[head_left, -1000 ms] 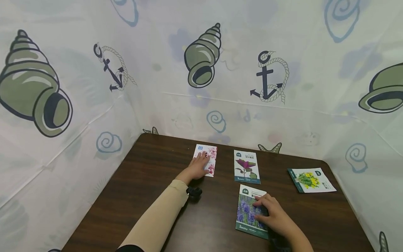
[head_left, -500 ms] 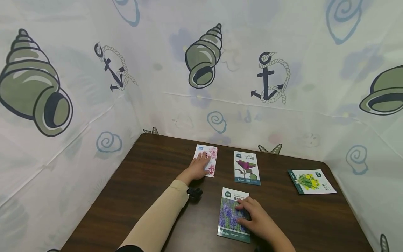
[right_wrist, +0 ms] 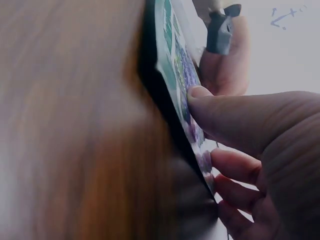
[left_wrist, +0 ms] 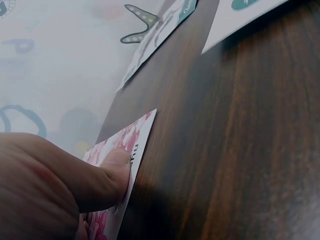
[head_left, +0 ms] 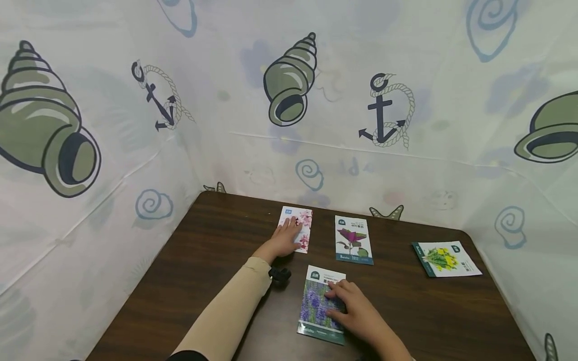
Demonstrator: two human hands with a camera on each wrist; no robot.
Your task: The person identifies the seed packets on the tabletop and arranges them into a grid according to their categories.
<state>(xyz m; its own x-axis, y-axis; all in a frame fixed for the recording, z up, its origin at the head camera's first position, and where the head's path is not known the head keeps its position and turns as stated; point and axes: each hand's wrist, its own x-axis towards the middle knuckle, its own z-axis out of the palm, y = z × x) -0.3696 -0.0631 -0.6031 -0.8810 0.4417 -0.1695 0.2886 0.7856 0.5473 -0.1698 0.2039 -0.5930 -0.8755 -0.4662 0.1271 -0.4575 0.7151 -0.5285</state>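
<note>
Purple's under the right hand (head_left: 356, 312): fingers loosely spread on the flower packet (head_left: 312, 307), which sits to its left, long axis pointing away from the person. Left hand (head_left: 283, 241) is farther out, spread on the pink packet (head_left: 306, 224).

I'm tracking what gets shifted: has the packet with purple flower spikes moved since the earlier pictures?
Yes. In the head view, the purple flower-spike packet has moved left relative to the magenta-flower packet.
</note>
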